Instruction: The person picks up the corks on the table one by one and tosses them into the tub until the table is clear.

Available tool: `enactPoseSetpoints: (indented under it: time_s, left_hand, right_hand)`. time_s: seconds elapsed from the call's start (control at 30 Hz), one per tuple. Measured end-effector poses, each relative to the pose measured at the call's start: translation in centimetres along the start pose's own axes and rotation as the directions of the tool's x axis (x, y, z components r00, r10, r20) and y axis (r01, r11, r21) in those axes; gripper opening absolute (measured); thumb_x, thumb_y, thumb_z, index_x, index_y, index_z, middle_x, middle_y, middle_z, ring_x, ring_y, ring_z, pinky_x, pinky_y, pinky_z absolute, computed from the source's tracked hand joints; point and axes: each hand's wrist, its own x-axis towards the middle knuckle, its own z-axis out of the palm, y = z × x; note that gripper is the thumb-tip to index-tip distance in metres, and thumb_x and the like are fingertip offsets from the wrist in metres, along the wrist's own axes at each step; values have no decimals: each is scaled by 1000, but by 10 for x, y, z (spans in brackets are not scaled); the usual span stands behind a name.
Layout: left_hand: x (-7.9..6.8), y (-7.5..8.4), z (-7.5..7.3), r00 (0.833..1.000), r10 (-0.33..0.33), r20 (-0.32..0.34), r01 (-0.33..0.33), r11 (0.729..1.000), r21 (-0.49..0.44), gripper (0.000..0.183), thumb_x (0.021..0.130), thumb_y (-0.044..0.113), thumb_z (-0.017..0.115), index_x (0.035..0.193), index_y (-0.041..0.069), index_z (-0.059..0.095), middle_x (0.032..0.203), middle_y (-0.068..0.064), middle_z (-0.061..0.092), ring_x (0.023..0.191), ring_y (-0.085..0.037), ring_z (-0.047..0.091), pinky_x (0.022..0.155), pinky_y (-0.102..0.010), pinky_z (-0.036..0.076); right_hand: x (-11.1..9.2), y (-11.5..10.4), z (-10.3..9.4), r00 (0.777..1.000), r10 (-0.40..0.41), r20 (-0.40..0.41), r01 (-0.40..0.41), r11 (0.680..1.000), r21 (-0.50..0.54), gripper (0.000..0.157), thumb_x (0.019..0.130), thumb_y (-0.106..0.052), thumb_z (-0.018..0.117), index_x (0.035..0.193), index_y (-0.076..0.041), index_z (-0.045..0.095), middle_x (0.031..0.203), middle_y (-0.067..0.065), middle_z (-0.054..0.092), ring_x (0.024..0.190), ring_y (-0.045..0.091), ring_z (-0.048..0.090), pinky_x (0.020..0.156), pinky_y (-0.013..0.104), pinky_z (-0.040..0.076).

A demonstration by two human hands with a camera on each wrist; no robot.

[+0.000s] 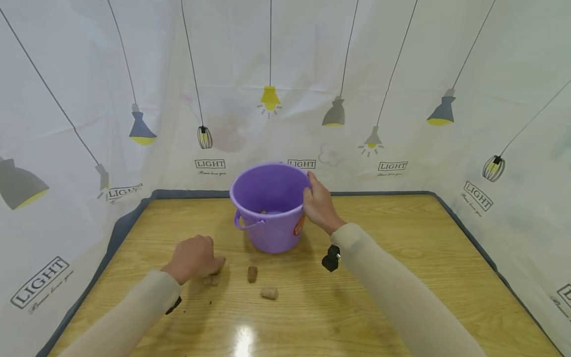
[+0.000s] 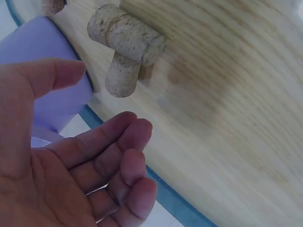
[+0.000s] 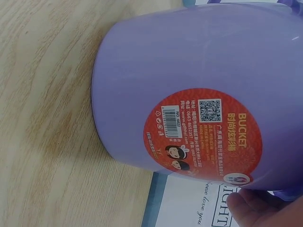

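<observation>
Sleeves (image 1: 397,287), hands (image 1: 193,257), right one (image 1: 322,206) gripping bucket (image 1: 273,234), something (image 1: 263,212) inside.

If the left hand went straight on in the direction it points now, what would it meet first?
For the left hand, most likely the two nearest corks on the table: its wrist view shows them ahead of the thumb-finger gap. Depth is unclear, so the table might come first.

Lamp-printed sheet (image 1: 303,59) around wood-grained table (image 1: 401,223)
</observation>
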Motion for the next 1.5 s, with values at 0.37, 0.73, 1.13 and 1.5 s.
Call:
enactPoseSetpoints:
  time_s: [0.37, 0.73, 1.13, 1.5]
  left_hand:
    - [2, 0, 9, 1000, 2, 27, -1, 999, -43, 41, 81, 27, 68, 52, 19, 42, 43, 10, 29, 45, -7, 27, 41, -23, 26]
    - [3, -1, 12, 999, 1, 34, 1, 998, -66, 40, 79, 17, 65, 46, 18, 42, 36, 10, 38, 41, -5, 24, 40, -23, 20]
    - [5, 0, 10, 1000, -15, 15, 16, 996, -90, 38, 77, 14, 64, 49, 19, 39, 40, 10, 32, 42, -6, 24, 40, -22, 19]
    - [3, 5, -2, 998, -23, -62, 14, 991, -136, 37, 77, 15, 61, 48, 19, 38, 45, 11, 25, 45, -6, 23, 40, -23, 20]
  right_hand:
    - [0, -2, -1, 1000, 5, -2, -5, 1000, 6, 61, 106, -17, 32, 163, -2, 17, 167, 16, 25, 154, 27, 22, 125, 42, 19]
    - [-2, -1, 1, 1000, 5, -8, -5, 1000, 4, 61, 106, -17, 33, 163, -1, 18, 166, 18, 26, 154, 29, 24, 125, 43, 20]
    - [-1, 1, 0, 1000, -8, -8, 8, 1000, -1, 61, 105, -15, 33, 162, 1, 18, 166, 20, 27, 153, 31, 24, 125, 44, 19]
    - [-1, -1, 0, 1000, -18, -15, 18, 1000, -5, 61, 105, -14, 33, 162, 2, 19, 165, 21, 28, 153, 31, 25, 125, 43, 20]
